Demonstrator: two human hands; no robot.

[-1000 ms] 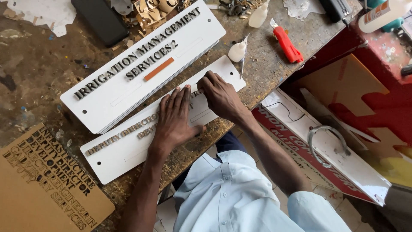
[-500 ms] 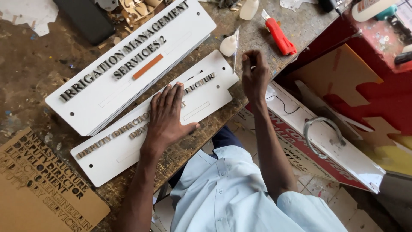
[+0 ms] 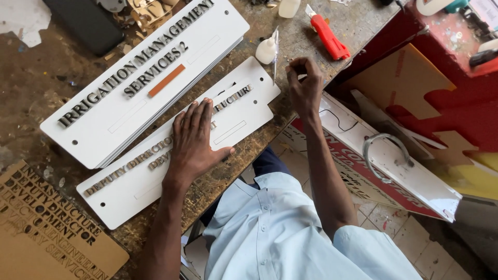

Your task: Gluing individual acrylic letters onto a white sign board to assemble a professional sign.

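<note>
White sign plate (image 3: 238,111) under flat left hand (image 3: 194,140), right hand (image 3: 305,85) just beside

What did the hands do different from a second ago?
The right hand lifted off the lower white sign and moved right to the bench edge, beside the small glue bottle, fingers pinched. The left hand stayed flat on that sign. The upper sign and red knife stayed put.

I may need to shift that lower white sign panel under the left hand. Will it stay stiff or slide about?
The white sign panel looks like a flat rigid sheet, so it probably stays stiff. Its smooth face may slide on the workbench; the left hand lies flat on it. The raised letters may come loose if knocked.
</note>
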